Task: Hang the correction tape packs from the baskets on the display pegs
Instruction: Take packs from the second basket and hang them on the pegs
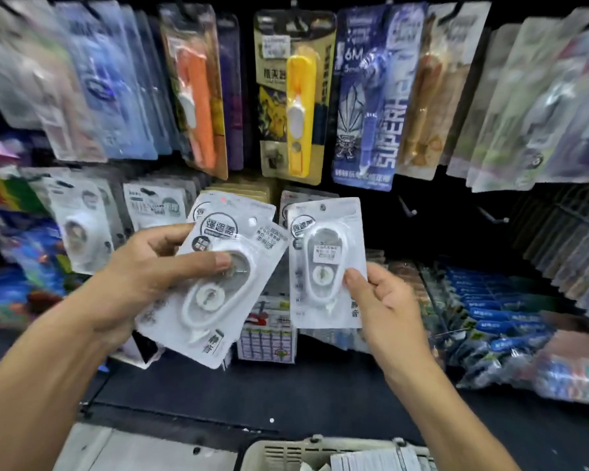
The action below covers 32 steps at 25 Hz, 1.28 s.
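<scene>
Two white correction tape packs up in front of the display, neither on a peg. Your left hand (150,266) grips the tilted pack (215,287), thumb across its front. Your right hand (378,294) pinches the upright pack (325,263) at its lower right edge. The packs sit just beside each other. Two bare pegs (407,207) stick out to the right. Basket (286,452) below, more packs inside. Long pen-style packs (295,96) hang above.

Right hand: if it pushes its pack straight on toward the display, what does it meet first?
Probably the white packs hanging directly behind the pack that the right hand pinches; the bare pegs lie further right. Depth is unclear.
</scene>
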Each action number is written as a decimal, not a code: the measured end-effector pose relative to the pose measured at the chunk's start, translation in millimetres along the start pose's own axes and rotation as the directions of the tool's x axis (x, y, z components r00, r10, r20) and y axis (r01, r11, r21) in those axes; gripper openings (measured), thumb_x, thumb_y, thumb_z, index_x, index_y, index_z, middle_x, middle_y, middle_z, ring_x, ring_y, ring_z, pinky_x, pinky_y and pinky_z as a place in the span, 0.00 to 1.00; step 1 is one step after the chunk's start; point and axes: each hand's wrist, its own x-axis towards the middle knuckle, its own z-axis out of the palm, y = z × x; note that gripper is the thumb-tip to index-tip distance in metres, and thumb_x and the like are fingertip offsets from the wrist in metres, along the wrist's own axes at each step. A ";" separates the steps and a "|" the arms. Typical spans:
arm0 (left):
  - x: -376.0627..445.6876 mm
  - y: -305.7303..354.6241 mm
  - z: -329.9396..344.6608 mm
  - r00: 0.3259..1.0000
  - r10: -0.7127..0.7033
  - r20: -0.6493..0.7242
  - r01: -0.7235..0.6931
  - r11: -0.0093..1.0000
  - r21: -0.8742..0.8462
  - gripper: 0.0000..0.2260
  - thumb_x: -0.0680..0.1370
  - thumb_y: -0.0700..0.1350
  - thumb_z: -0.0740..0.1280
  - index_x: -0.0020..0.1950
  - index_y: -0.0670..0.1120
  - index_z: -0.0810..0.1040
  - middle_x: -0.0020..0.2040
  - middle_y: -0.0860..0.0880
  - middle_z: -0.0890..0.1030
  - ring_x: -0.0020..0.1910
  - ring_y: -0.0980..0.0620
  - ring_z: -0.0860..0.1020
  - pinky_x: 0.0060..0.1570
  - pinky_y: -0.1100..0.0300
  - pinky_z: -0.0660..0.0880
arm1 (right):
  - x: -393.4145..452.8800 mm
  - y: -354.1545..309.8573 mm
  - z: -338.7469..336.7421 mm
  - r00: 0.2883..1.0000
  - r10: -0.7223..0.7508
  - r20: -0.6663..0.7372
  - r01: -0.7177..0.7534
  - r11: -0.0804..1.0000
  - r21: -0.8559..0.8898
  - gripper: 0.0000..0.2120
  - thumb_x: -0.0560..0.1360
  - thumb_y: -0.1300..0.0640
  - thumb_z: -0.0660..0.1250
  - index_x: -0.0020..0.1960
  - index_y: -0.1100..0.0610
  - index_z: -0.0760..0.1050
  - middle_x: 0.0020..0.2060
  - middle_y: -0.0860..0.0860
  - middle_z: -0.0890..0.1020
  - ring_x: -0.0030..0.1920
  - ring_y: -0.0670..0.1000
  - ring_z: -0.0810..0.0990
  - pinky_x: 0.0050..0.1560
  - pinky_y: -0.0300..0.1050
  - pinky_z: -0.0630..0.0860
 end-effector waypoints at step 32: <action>4.1 -7.8 18.7 0.924 0.131 -0.360 -0.120 0.991 0.052 0.38 0.74 0.41 0.77 0.69 0.78 0.66 0.59 0.84 0.65 0.62 0.82 0.62 0.63 0.65 0.63 | 11.6 -32.7 19.0 0.995 -0.002 0.098 0.001 1.000 0.009 0.13 0.81 0.53 0.67 0.51 0.33 0.79 0.46 0.40 0.87 0.44 0.44 0.86 0.39 0.39 0.81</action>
